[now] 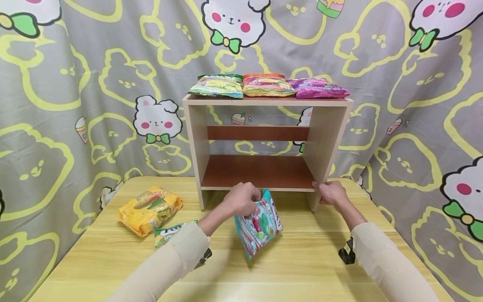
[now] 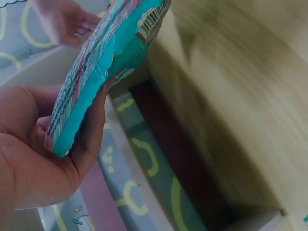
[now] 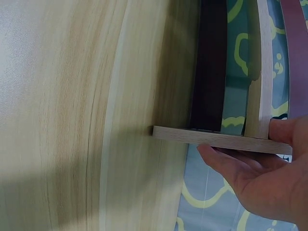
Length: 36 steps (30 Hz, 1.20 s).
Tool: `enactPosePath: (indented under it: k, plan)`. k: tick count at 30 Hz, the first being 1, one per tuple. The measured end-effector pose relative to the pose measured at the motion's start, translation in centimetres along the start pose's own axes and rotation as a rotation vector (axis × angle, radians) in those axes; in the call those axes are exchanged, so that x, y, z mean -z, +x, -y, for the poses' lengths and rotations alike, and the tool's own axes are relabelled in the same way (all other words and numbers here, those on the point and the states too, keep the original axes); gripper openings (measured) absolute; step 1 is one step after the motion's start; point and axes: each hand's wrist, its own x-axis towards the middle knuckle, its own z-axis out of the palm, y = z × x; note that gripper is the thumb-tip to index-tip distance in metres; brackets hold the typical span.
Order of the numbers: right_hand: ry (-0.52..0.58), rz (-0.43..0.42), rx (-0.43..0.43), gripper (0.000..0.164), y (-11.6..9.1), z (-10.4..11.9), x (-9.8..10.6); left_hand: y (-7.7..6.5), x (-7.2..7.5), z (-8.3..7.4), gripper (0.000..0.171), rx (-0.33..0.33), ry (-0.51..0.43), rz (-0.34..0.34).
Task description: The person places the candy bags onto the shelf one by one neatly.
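My left hand (image 1: pixel 243 199) pinches a teal candy bag (image 1: pixel 260 224) by its upper edge, in front of the shelf. In the left wrist view the bag (image 2: pixel 103 67) is seen edge-on between thumb and fingers. My right hand (image 1: pixel 331 193) grips the lower right side panel of the small wooden shelf (image 1: pixel 330 134). The right wrist view shows that panel (image 3: pixel 216 138) between the thumb and the fingers (image 3: pixel 231 166). On the shelf's top board lie a green candy bag (image 1: pixel 219 87), an orange one (image 1: pixel 267 86) and a purple one (image 1: pixel 318 89).
A yellow snack package (image 1: pixel 151 209) lies at the left on the wooden table (image 1: pixel 264 285). Near it a green bag (image 1: pixel 166 235) is partly hidden by my left sleeve. The shelf has a brown middle board (image 1: pixel 258 171). A patterned curtain (image 1: pixel 113 84) hangs behind.
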Motion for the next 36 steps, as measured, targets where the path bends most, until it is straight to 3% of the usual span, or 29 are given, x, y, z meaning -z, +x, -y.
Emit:
enactPosePath:
  k: [6, 11, 16, 21, 29, 36]
  plan:
    - [-0.012, 0.002, 0.001, 0.057, 0.0, -0.1, -0.1, 0.4, 2.0, -1.2, 0.007, 0.015, -0.088, -0.043]
    - [-0.008, -0.005, -0.006, 0.056, 0.0, -0.1, -0.1, 1.1, 3.7, -1.9, 0.008, 0.034, -0.178, -0.140]
    - [-0.005, -0.005, -0.004, 0.054, -0.1, -0.1, 0.0, 2.1, 4.4, -1.5, 0.020, 0.102, -0.280, -0.258]
    - [-0.005, -0.013, 0.003, 0.054, 0.0, 0.0, 0.0, 3.4, 3.9, -0.6, 0.022, 0.213, -0.408, -0.360]
    - [0.002, -0.005, 0.002, 0.055, 0.1, -0.2, -0.1, 5.7, 1.7, 0.4, 0.022, 0.366, -0.571, -0.476]
    - [-0.001, -0.012, 0.004, 0.053, 0.0, 0.0, 0.0, 6.9, -0.2, 0.4, 0.028, 0.443, -0.696, -0.485]
